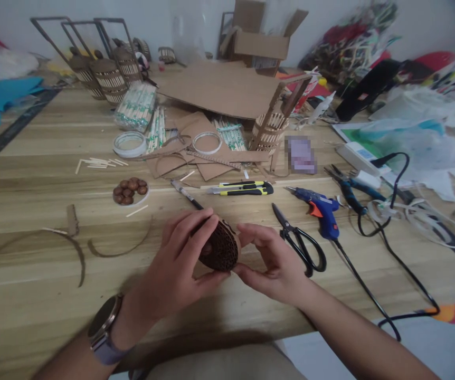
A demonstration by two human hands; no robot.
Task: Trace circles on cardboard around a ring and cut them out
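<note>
A round brown piece of coiled corrugated cardboard [224, 247] is held tilted above the near part of the table, its honeycomb edge facing me. My left hand [172, 264] grips it with fingers over the top and thumb below, partly hiding a small brown knob on its face. At its right edge, my right hand [273, 264] closes fingertips and thumb on the rim. Just beyond lie a thin black-handled tool [188, 194] and a yellow-black utility knife [243, 188]. Black-handled scissors [299, 240] lie right of my right hand.
A blue glue gun [320, 208], its cord, and pliers [350, 190] lie to the right. A dish of brown balls [130, 191] stands left, near cardboard strips [120, 250]. Farther back are tape rolls [129, 144], packed sticks [135, 108], cardboard sheets [219, 87] and a handled stick bucket [269, 129].
</note>
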